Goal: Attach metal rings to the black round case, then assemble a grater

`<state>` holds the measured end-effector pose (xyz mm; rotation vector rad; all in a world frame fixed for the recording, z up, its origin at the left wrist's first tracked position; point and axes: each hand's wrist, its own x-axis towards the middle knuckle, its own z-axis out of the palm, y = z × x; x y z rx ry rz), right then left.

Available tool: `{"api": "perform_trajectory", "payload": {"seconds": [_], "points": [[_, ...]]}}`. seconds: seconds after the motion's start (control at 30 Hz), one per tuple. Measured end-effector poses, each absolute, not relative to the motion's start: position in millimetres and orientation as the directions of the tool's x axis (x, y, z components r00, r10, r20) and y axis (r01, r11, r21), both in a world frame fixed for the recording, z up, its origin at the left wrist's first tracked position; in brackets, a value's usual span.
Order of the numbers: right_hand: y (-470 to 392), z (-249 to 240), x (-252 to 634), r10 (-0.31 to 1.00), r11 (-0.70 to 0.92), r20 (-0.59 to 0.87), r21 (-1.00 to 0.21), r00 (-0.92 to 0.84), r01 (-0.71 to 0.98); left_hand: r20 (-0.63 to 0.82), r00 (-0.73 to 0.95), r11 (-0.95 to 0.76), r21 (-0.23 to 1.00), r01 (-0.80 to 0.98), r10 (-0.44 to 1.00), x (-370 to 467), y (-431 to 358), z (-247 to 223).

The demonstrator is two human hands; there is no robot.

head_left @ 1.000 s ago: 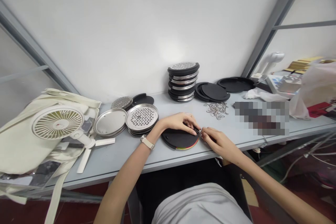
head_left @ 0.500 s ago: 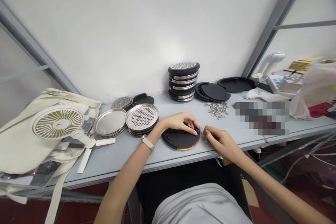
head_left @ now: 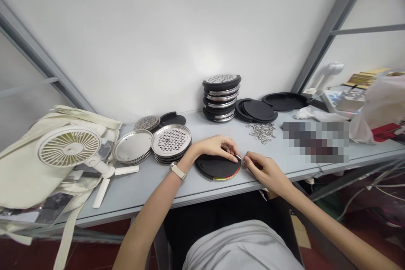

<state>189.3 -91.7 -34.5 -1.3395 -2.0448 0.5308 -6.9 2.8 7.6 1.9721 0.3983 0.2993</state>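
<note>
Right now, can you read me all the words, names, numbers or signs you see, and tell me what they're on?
No words, brands or numbers can be read here.
White fan: a reddish mark on its hub, too small to read.
Black disc under the left hand: no lettering that I can make out.
Wristwatch: any markings are too small to read.

The single view looks from the person's head, above and behind the left hand [head_left: 220, 147] and right hand [head_left: 264, 171], facing forward and down over the worktable [head_left: 139, 190]. It stands back enough to include the shirt [head_left: 243, 247] below the hands and the wall [head_left: 142, 42] beyond them.
</note>
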Motion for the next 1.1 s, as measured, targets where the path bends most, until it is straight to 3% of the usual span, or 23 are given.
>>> {"api": "perform_trajectory", "payload": {"seconds": [0.6, 1.1], "points": [[-89.0, -33.8, 190.1, 0.904, 0.424, 0.255, -0.638, -0.344, 0.643, 0.026, 0.903, -0.351, 0.926, 0.14, 0.428, -5.9, 2.0, 6.5], [-91.0, -30.9, 189.7, 0.923, 0.365, 0.204, -0.729, -0.325, 0.579, 0.04, 0.889, -0.348, 0.928, 0.137, 0.457, -5.3, 5.0, 2.1]]}}
